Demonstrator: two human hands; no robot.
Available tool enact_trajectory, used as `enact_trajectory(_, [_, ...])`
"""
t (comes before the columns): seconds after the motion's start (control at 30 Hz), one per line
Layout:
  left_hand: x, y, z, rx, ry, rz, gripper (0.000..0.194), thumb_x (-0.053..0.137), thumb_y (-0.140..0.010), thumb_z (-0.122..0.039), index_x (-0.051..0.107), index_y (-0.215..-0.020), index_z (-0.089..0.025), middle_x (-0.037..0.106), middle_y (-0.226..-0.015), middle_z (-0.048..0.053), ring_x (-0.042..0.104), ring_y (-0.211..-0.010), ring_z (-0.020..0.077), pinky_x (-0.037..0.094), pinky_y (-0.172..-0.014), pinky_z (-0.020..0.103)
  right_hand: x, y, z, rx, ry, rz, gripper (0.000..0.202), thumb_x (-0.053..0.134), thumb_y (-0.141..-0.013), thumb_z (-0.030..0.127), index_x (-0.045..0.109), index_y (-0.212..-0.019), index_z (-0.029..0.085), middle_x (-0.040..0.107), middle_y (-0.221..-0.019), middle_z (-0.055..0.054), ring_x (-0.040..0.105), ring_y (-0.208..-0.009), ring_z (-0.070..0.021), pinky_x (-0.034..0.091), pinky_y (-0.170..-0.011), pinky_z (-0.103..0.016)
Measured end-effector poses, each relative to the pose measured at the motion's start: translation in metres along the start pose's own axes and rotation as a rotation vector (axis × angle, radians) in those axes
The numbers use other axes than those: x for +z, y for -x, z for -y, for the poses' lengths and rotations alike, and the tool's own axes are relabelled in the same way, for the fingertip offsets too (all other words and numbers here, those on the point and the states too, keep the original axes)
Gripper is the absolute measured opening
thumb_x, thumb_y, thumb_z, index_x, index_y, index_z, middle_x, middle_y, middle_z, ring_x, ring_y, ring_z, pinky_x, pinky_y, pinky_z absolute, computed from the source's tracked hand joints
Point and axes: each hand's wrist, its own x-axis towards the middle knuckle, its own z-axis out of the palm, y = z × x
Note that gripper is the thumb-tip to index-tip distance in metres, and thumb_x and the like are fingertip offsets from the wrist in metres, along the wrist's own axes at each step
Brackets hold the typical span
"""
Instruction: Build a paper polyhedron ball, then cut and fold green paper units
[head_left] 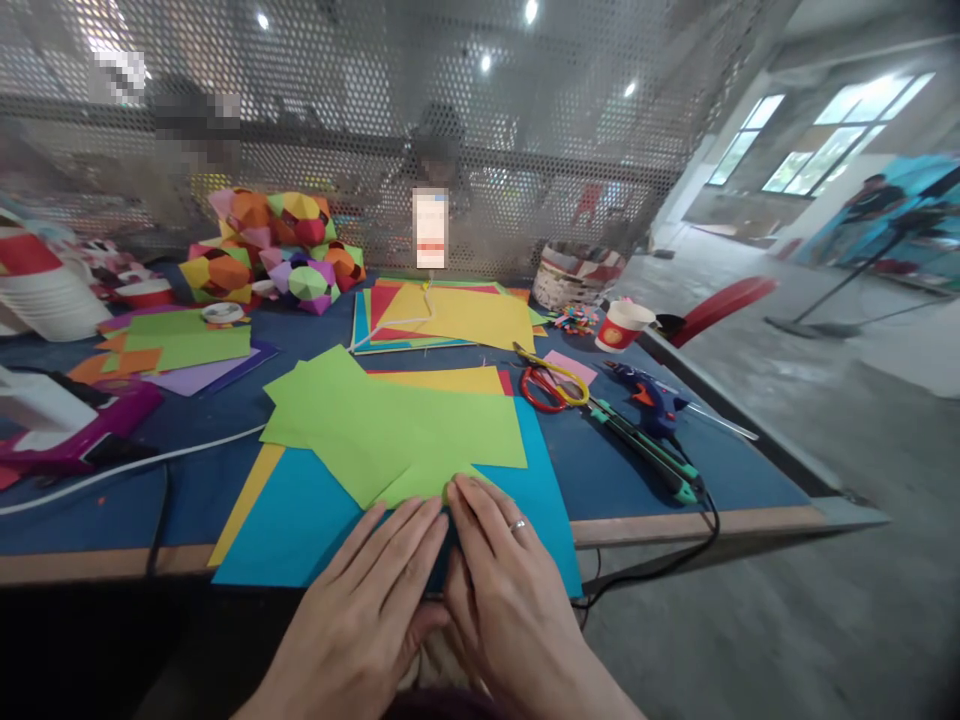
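Note:
Both hands meet at the near edge of a small green paper (429, 482) lying over other sheets. My left hand (371, 600) has its fingers together, with their tips on the paper's lower edge. Beside it, my right hand (499, 570), with a ring on one finger, pinches the same edge. The fingers hide how the paper is folded there. More green sheets (442, 415) overlap just beyond the fingertips. Beneath them lies a large blue sheet (300, 520), with yellow and red sheets partly showing.
Scissors (555, 388), a green-black corded tool (645, 450) and a glue gun (652, 395) lie right. Behind are stacked papers (465, 315), a phone (430, 228), a basket (574, 275) and a cup (624, 325). Paper balls (300, 225), cups (52, 290) and a white cable (187, 452) are left.

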Motion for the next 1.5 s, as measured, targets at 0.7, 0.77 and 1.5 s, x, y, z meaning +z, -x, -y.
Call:
enact_trajectory(0.7, [0.001,0.005,0.016,-0.027,-0.120,0.026,0.050,0.032,-0.108,-0.046,0.063,-0.119,-0.009,0.077,-0.115,0.010,0.073,-0.109,0.0211,0.055,-0.091,0.032,0.006,0.007,-0.009,-0.048,0.015,-0.027,0.044,0.045,-0.106,0.034,0.061,-0.136,0.007,0.066,-0.139,-0.009,0.056,-0.131,-0.0294,0.057,-0.103,-0.042])
enact_trajectory(0.77, [-0.002,0.014,0.021,-0.039,-0.143,0.029,0.048,0.036,-0.107,-0.046,0.064,-0.118,-0.008,0.077,-0.115,0.012,0.073,-0.108,0.0224,0.055,-0.092,0.032,0.005,0.007,-0.010,-0.051,0.009,-0.024,0.044,0.046,-0.105,0.034,0.061,-0.137,0.008,0.065,-0.140,-0.009,0.057,-0.130,-0.0291,0.057,-0.103,-0.042])
enact_trajectory(1.5, [0.016,0.001,0.004,0.005,-0.054,-0.024,0.049,0.041,-0.106,-0.042,0.063,-0.125,-0.003,0.073,-0.123,0.017,0.066,-0.118,0.0257,0.050,-0.101,0.037,0.008,0.010,-0.016,-0.101,0.005,0.028,0.055,0.049,-0.102,0.046,0.058,-0.140,0.008,0.063,-0.143,-0.010,0.052,-0.131,-0.0299,0.050,-0.110,-0.043])
